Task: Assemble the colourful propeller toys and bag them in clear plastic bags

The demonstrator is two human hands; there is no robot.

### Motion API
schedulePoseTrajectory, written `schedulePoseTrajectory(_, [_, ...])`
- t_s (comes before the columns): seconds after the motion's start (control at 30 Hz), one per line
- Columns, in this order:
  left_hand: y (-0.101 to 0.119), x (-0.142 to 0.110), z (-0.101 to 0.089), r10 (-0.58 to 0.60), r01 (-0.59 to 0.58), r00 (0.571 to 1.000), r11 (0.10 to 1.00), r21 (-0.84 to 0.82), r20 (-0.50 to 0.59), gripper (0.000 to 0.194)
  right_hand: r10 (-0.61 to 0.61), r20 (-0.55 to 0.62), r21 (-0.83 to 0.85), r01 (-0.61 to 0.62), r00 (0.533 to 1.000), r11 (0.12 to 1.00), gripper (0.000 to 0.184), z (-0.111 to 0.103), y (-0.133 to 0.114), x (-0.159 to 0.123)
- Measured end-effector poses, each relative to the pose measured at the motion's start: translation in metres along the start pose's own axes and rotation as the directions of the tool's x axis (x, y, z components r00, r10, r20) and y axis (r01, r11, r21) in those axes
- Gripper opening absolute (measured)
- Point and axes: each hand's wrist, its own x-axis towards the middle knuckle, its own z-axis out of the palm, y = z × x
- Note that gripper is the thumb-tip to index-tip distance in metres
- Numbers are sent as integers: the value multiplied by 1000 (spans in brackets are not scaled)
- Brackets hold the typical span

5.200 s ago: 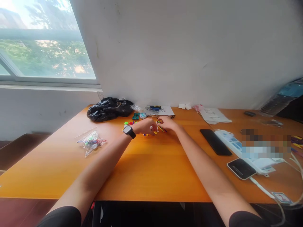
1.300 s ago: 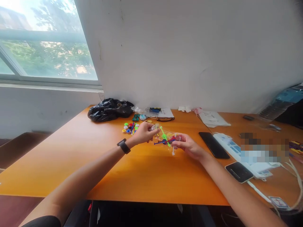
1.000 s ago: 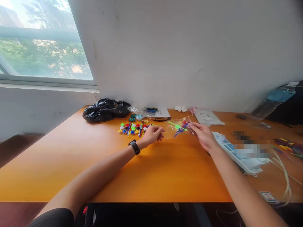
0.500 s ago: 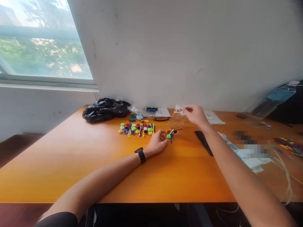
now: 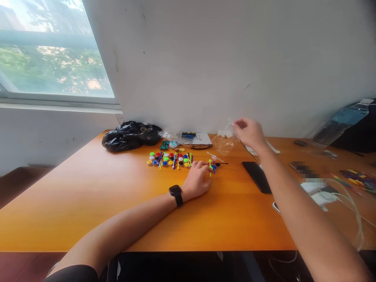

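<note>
My left hand (image 5: 197,180), with a black watch on its wrist, rests low on the table. Its bent fingers and thumb close on a green plastic piece (image 5: 210,168) with thin arms. Beside that lie a blue piece (image 5: 214,168), a black arrow-tipped piece (image 5: 219,164) and a white piece (image 5: 214,158). Raised near the wall, my right hand (image 5: 249,131) pinches the top of a clear plastic bag (image 5: 226,145). To the left of my left hand, several round coloured caps (image 5: 166,158) sit in rows, with coloured arrow sticks (image 5: 175,161) laid between them.
A black plastic bag (image 5: 129,137) lies at the back left. Small tools (image 5: 187,135) and glasses (image 5: 202,147) are by the wall. On the right are a black phone (image 5: 255,177), a white power strip with cables (image 5: 324,196), coloured sticks (image 5: 360,178) and a water bottle (image 5: 337,123).
My right hand has risen and moved right with the clear bag. The white piece near its fingers now lies on the table. My left hand has shifted slightly, and the green piece has turned.
</note>
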Motion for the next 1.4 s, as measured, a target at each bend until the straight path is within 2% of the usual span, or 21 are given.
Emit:
schedulePoseTrajectory(0.07, [2, -1, 1, 26, -27, 1000, 997, 73, 17, 23, 1, -87, -7, -2, 996, 1000, 13, -3, 1, 4])
schedulePoseTrajectory(0.13, [3, -3, 2, 27, -34, 998, 989, 142, 54, 26, 32, -128, 53, -25, 991, 998, 11, 1, 2, 8])
schedulePoseTrajectory(0.2, [4, -3, 3, 15, -32, 995, 983, 183, 96, 32, 99, -131, 188, -73, 986, 980, 14, 12, 2, 12])
schedulePoseTrajectory(0.27, [5, -3, 2, 11, -37, 992, 980, 197, 129, 37, 196, -95, 361, -150, 976, 920, 19, 30, 0, 15])
schedulePoseTrajectory(0.33, [6, -3, 1, 26, -58, 987, 979, 195, 162, 38, 323, -8, 526, -270, 947, 807, 14, 52, -5, 18])
schedulePoseTrajectory(0.4, [7, -3, 0, 52, -89, 980, 978, 191, 190, 37, 432, 125, 658, -400, 893, 638, 10, 75, -12, 21])
schedulePoseTrajectory(0.5, [8, -2, -1, 82, -123, 974, 973, 193, 211, 36, 457, 270, 786, -468, 848, 404, 12, 109, -29, 25])
schedulePoseTrajectory(0.57, [8, -2, -1, 90, -132, 972, 973, 191, 216, 36, 434, 311, 824, -468, 845, 320, 12, 130, -43, 31])
schedulePoseTrajectory(0.67, [9, -1, -1, 106, -145, 970, 975, 171, 219, 35, 376, 371, 828, -486, 849, 281, 7, 156, -64, 44])
schedulePoseTrajectory(0.73, [9, 0, -1, 125, -161, 968, 974, 157, 220, 37, 296, 429, 805, -510, 854, 304, 4, 169, -75, 54])
schedulePoseTrajectory(0.77, [9, 0, -2, 132, -168, 967, 974, 153, 218, 38, 248, 473, 770, -534, 845, 350, 11, 174, -80, 57])
schedulePoseTrajectory(0.8, [9, 0, -2, 137, -172, 966, 973, 152, 217, 38, 210, 520, 713, -556, 828, 427, 20, 177, -83, 60])
schedulePoseTrajectory(0.87, [9, 0, -2, 140, -175, 966, 972, 155, 216, 35, 167, 569, 549, -523, 805, 652, 39, 179, -86, 61])
schedulePoseTrajectory(0.93, [7, -1, -1, 141, -179, 965, 971, 159, 220, 30, 102, 547, 374, -351, 831, 858, 47, 176, -85, 55])
schedulePoseTrajectory(1.0, [6, -2, 0, 153, -191, 962, 969, 158, 224, 28, -25, 516, 262, -130, 856, 956, 44, 168, -80, 40])
schedulePoseTrajectory(1.03, [5, -2, 0, 160, -197, 962, 968, 156, 223, 28, -84, 523, 232, -47, 848, 971, 42, 163, -75, 30])
schedulePoseTrajectory(1.1, [5, -2, 1, 170, -206, 960, 967, 151, 224, 33, -162, 571, 214, 45, 805, 976, 37, 151, -61, 3])
schedulePoseTrajectory(1.2, [7, -1, 1, 174, -207, 956, 971, 122, 235, 43, -228, 657, 252, 75, 718, 965, 29, 133, -28, -43])
schedulePoseTrajectory(1.27, [9, 1, -1, 190, -214, 948, 975, 68, 254, 47, -213, 645, 204, 103, 734, 974, 30, 123, -3, -68])
schedulePoseTrajectory(1.3, [10, 1, -1, 204, -221, 942, 975, 33, 267, 48, -177, 628, 148, 107, 757, 983, 30, 119, 9, -78])
schedulePoseTrajectory(1.4, [11, 3, -3, 264, -258, 912, 964, -59, 313, 51, -94, 630, 50, 81, 771, 995, 31, 107, 38, -94])
